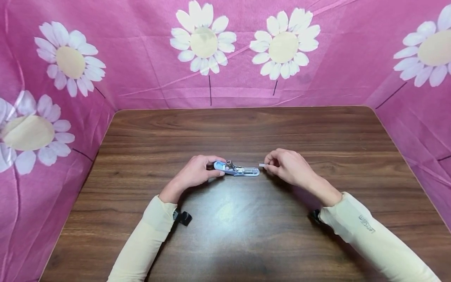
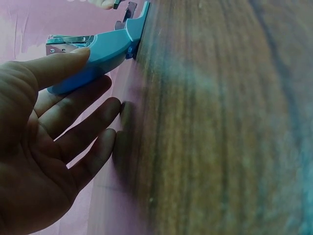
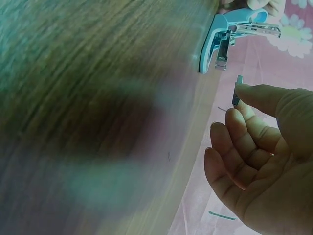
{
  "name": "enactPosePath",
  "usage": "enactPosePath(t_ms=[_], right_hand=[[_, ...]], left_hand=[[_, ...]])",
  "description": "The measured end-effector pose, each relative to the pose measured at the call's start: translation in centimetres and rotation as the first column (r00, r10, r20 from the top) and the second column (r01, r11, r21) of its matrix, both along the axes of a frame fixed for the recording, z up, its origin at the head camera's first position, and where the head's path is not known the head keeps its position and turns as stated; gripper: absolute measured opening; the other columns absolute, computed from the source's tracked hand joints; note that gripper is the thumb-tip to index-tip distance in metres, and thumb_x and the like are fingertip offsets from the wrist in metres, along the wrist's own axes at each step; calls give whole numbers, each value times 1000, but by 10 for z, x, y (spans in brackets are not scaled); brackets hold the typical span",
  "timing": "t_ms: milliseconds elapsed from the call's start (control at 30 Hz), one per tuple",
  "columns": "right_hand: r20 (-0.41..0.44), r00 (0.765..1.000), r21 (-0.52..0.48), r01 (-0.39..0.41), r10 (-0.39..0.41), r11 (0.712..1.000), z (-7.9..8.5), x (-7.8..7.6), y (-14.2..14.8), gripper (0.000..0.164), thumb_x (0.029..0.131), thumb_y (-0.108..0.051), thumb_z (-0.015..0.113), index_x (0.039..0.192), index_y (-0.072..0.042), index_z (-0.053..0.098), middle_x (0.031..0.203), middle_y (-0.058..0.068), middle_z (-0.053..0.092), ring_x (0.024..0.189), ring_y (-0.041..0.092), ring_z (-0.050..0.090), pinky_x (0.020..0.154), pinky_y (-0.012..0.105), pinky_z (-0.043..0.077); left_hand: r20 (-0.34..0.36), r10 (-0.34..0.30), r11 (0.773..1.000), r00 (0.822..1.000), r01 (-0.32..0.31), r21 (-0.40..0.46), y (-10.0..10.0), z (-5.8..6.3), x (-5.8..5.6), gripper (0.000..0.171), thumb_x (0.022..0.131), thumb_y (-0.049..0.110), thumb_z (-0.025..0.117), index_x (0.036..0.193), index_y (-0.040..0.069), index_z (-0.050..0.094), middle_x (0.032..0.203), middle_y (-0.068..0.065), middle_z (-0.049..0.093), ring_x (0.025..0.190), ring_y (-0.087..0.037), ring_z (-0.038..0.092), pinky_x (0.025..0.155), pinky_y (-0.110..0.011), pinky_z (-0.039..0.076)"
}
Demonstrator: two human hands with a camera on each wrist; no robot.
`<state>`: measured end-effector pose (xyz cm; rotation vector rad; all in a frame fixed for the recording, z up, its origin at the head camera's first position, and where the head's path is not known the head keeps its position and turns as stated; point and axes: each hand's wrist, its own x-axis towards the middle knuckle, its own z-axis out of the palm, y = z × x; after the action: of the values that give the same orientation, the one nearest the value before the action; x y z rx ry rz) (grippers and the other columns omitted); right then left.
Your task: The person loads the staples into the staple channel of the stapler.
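A light blue stapler [image 1: 237,170] lies opened out on the table, its metal staple channel pointing right. My left hand [image 1: 195,171] grips its left end between thumb and fingers; in the left wrist view the thumb presses on the blue body [image 2: 110,46] while the lower fingers spread loosely. My right hand [image 1: 290,166] pinches a small grey strip of staples [image 3: 237,90] between thumb and forefinger, the other fingers half curled. That strip points at the stapler's open right end, a short gap away. In the right wrist view the stapler's metal parts [image 3: 222,51] stand apart from each other.
The brown wood-grain table [image 1: 225,133] stretches around both hands. Pink cloth [image 1: 141,58] with white daisies hangs along its back and sides. Black wrist straps [image 1: 184,218] sit at the cuffs of the cream sleeves [image 1: 146,239].
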<state>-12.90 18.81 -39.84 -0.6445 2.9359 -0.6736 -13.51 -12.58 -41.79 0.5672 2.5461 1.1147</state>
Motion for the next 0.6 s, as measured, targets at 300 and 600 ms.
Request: enactPosePath(t_ms=[300, 600], right_hand=[[9, 1000, -3, -8, 8, 1000, 0, 0, -5, 10, 89, -20, 76, 82, -24, 70, 72, -11, 61, 68, 7, 54, 68, 32, 45], [-3, 1000, 0, -15, 15, 1000, -1, 1, -10, 11, 89, -22, 76, 81, -24, 70, 74, -10, 61, 68, 7, 54, 68, 32, 46]], left_hand=[[-15, -3, 1000, 1000, 3, -6, 1, -1, 0, 34, 89, 31, 79, 122, 26, 74, 103, 8, 75, 79, -12, 55, 75, -28, 44], [-23, -12, 1000, 1000, 12, -2, 1, 0, 0, 33, 89, 31, 79, 122, 26, 74, 102, 8, 75, 73, -11, 53, 70, -27, 43]])
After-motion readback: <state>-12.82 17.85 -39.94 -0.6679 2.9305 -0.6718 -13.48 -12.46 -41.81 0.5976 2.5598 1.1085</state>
